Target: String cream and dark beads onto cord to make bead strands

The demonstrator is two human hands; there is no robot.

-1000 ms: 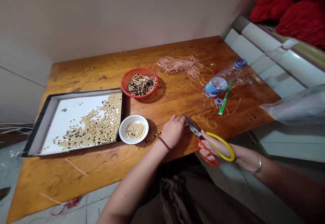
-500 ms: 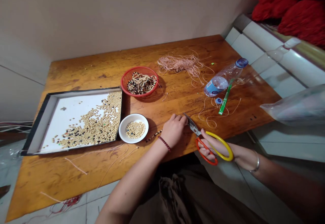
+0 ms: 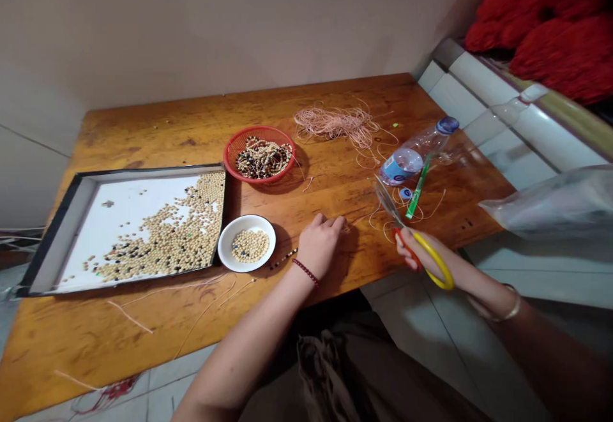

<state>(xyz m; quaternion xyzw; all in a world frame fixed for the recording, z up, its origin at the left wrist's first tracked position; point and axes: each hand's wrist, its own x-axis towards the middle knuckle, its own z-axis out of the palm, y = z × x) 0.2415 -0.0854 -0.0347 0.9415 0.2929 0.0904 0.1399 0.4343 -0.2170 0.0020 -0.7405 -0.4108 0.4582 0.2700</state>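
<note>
My left hand (image 3: 322, 243) rests low over the table's front part, fingers curled and pressed together. A string of small beads (image 3: 283, 258) runs out from beneath its wrist toward the white bowl; the pinched part is hidden by the fingers. In my right hand (image 3: 416, 248) is a pair of scissors (image 3: 437, 261) with one yellow and one red-orange handle. Its blades, slightly blurred, point up and left, apart from the left hand. Left of the hands stands the white bowl (image 3: 224, 256) of pale beads.
A shallow tray (image 3: 119, 202) of loose beads lies left. Behind the bowl, a red basket (image 3: 232, 163) holds strung beads. Pink cord (image 3: 338, 122) is heaped at the back. A plastic bottle (image 3: 402, 163), a blue cap (image 3: 405, 193) and a green packet (image 3: 417, 191) lie right.
My right hand has carried the scissors right and up, away from my left hand. The left hand has stayed nearly in place. The view has shifted slightly.
</note>
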